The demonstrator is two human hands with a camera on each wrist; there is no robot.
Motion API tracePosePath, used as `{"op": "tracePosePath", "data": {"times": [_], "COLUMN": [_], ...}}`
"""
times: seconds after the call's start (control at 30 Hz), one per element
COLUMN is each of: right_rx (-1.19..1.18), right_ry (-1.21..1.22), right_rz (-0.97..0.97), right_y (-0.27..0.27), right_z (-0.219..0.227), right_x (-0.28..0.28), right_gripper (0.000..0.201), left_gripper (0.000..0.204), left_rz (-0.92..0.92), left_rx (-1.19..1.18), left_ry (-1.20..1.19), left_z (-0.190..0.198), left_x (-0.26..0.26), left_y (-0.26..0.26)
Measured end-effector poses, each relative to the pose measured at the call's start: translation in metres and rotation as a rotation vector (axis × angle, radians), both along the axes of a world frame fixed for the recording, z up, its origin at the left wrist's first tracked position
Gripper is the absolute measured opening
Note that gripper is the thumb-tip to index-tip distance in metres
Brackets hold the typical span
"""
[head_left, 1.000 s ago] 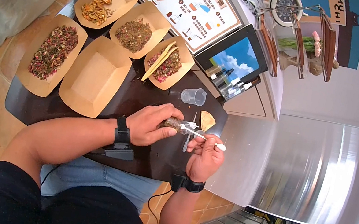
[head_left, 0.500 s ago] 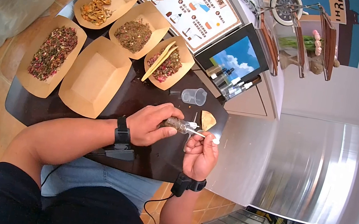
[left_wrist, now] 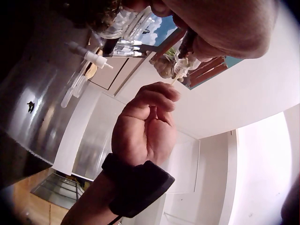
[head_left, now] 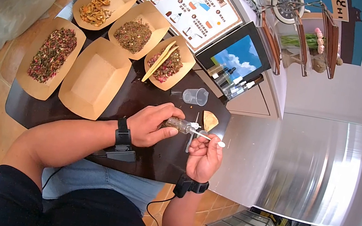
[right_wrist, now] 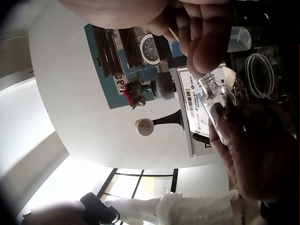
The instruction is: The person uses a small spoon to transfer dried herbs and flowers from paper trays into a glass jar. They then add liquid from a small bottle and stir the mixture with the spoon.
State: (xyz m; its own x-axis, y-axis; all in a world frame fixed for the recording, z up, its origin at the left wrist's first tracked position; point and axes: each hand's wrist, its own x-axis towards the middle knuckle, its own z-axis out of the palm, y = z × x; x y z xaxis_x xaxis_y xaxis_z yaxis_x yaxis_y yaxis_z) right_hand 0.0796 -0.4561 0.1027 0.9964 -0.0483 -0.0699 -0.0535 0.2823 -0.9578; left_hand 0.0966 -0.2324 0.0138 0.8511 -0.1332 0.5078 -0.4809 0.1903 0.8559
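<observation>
My left hand (head_left: 152,125) grips a clear glass bottle (head_left: 178,124) with brown-green dried bits inside, its neck toward the right. Between thumb and fingers, my right hand (head_left: 204,159) pinches a thin pale stick (head_left: 203,136) with a white rounded end; its other end is at the bottle's mouth. How deep it sits I cannot tell. The right wrist view shows the bottle neck (right_wrist: 206,84) close to the right fingertips. Beside the bottle lie a small white-tipped part (head_left: 195,125), a clear pipette-like stick (head_left: 189,144) and a tan wedge-shaped piece (head_left: 209,121).
A clear measuring cup (head_left: 195,96) stands above the hands. Several paper trays, one bare inside (head_left: 96,77), others with dried petals, fill the left; wooden tongs (head_left: 160,61) lie across one. A printed sheet (head_left: 187,4), small bottles (head_left: 227,77) and a framed picture stand behind.
My right hand moved toward the bottle with the stick, then slightly back out, so more of the stick shows than half a second ago. My left hand and the bottle stay almost still.
</observation>
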Motion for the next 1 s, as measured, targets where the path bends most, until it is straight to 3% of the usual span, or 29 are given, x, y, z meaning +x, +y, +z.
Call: {"op": "tracePosePath", "data": {"times": [1.0], "right_rx": [-0.001], "right_ry": [-0.031], "right_rz": [-0.047], "right_y": [-0.0091], "right_z": [-0.0044], "right_x": [0.0067], "right_gripper": [0.027], "left_gripper": [0.037], "left_rz": [0.05], "left_rx": [-0.02], "left_ry": [0.029], "left_z": [0.0001], "left_x": [0.0005], "left_y": [0.0007]}}
